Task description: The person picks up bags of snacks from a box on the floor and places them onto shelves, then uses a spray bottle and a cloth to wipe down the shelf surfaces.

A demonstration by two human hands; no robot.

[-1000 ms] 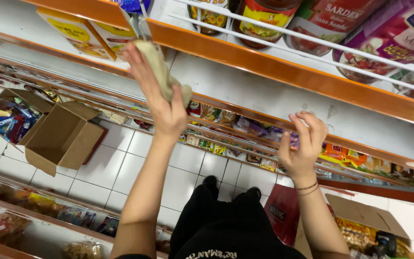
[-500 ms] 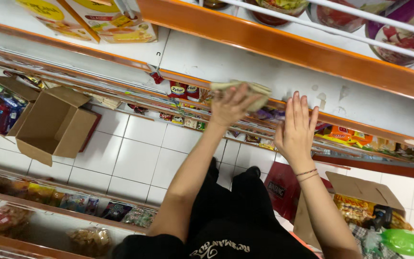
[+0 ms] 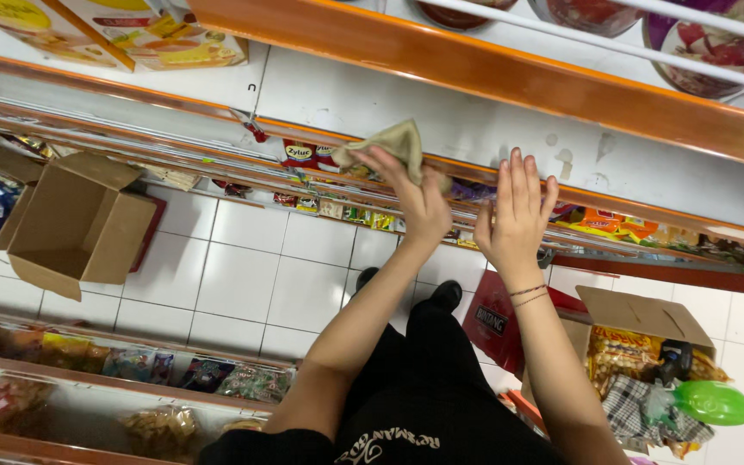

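At the far left an open cardboard box (image 3: 75, 224) sits on the white tiled floor (image 3: 243, 284), its flaps folded outward and its inside bare as far as can be seen. Below it, along the bottom left edge, a low shelf (image 3: 122, 392) holds bagged snacks in a row. Further right, the person's left hand (image 3: 419, 194) is raised to the white shelf board (image 3: 475, 129) with the orange front edge; its fingers are curled and pinch a crumpled beige cloth (image 3: 393, 142) between thumb and fingertips, and the cloth lies against the board just under the orange lip of that shelf. Just beside it, apart from the cloth, the right hand (image 3: 517, 220) is held up flat with its back to the camera, 4 fingers straight and slightly spread, the thumb out to the side, holding nothing; 2 thin bracelets (image 3: 529, 295) circle that wrist. Whether its palm touches the board cannot be told. Under both arms the person's black clothing and 2 black shoes (image 3: 448, 294) show against the tiles. At the lower right a second cardboard box (image 3: 639, 314) stands open, filled with snack packets, a checked cloth and a bright green plastic bottle (image 3: 712, 403).
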